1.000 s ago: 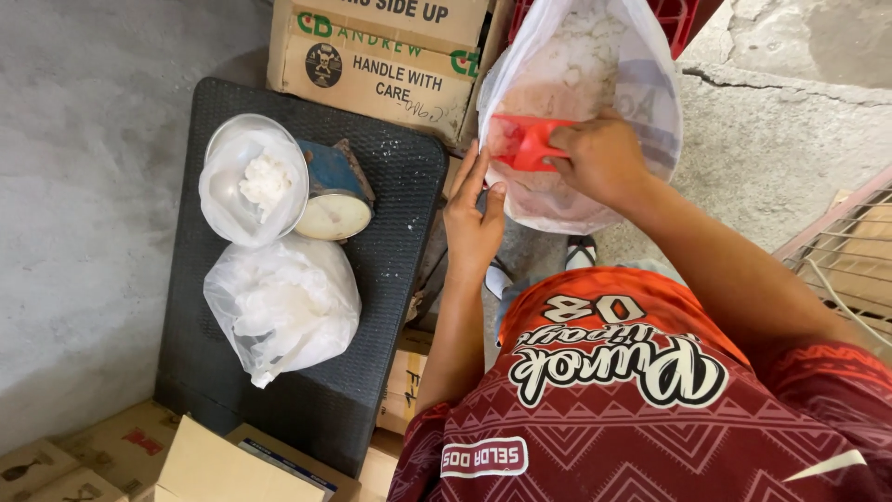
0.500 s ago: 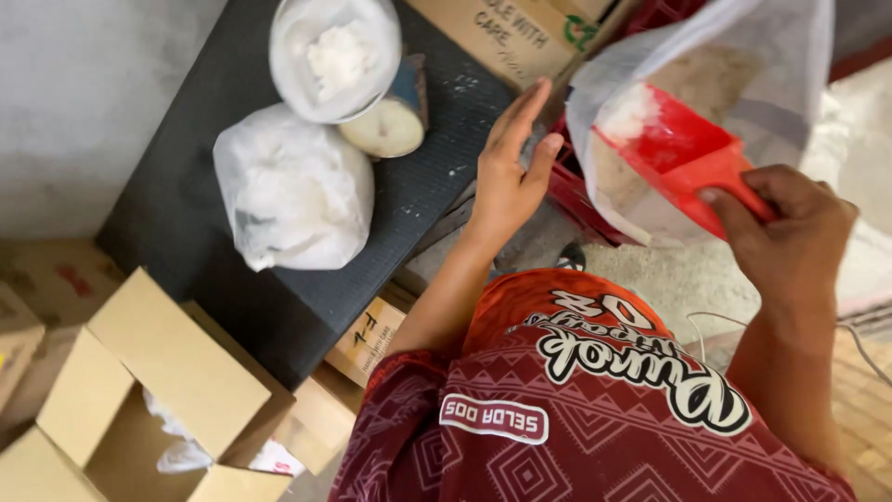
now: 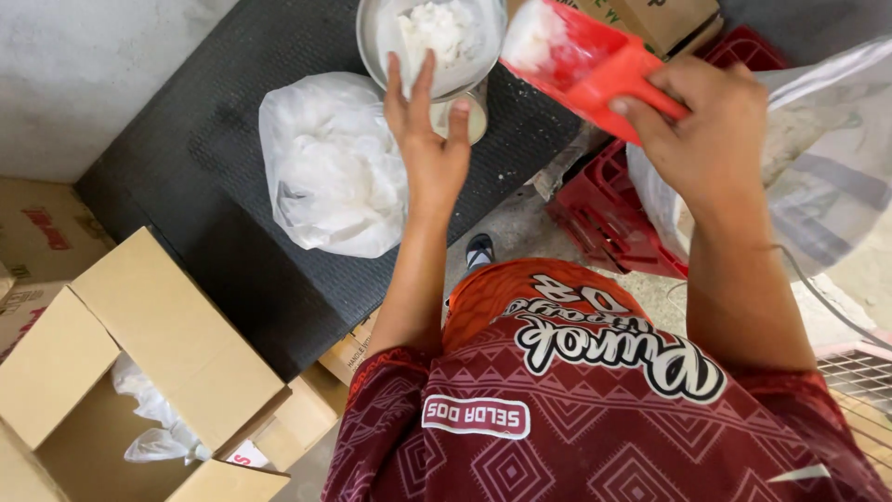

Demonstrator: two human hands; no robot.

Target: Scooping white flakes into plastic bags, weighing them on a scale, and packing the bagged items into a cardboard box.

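Black ribbed mat point(image 3: 232, 186) over cardboard boxes point(image 3: 139, 363)

A dark ribbed mat point(image 3: 232, 214) bears 1 tied white bag point(image 3: 330, 167) and, seemingly, a bowl point(image 3: 432, 42).

Grey wall point(image 3: 84, 65), concrete floor point(image 3: 520, 232), black mat point(image 3: 214, 214)

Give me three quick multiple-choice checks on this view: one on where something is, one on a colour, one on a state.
1. Where does the tied white bag lie?
A. on the dark mat
B. in the open box
C. in the red crate

2. What colour is the scoop?
A. blue
B. red
C. green

3. What is in the scoop?
A. nothing
B. liquid
C. white powder

Answers:
1 A, the bag rests on the dark mat.
2 B, the right hand holds a red scoop.
3 C, white powder fills its front end beside the bowl, where the left hand rests.
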